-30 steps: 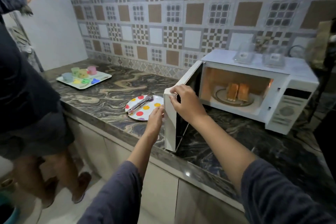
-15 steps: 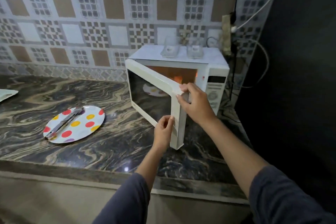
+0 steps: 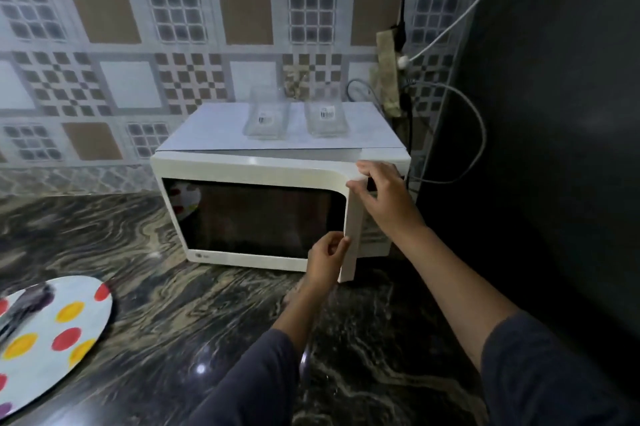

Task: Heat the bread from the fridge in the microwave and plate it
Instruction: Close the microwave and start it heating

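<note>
Gripping the microwave door (image 3: 256,214) edge: left hand (image 3: 327,257) low; right hand (image 3: 382,199) high

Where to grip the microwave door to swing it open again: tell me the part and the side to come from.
Probably the door's free right edge, the tall white strip beside the control panel, reached from the front right. The hinge seems to be on the left, so this edge swings widest. It still stands slightly proud of the body, and both the left hand and right hand are on it.

No readable text — a small logo on the microwave door (image 3: 204,255) and barcode stickers (image 3: 327,113) are too blurred.
</note>
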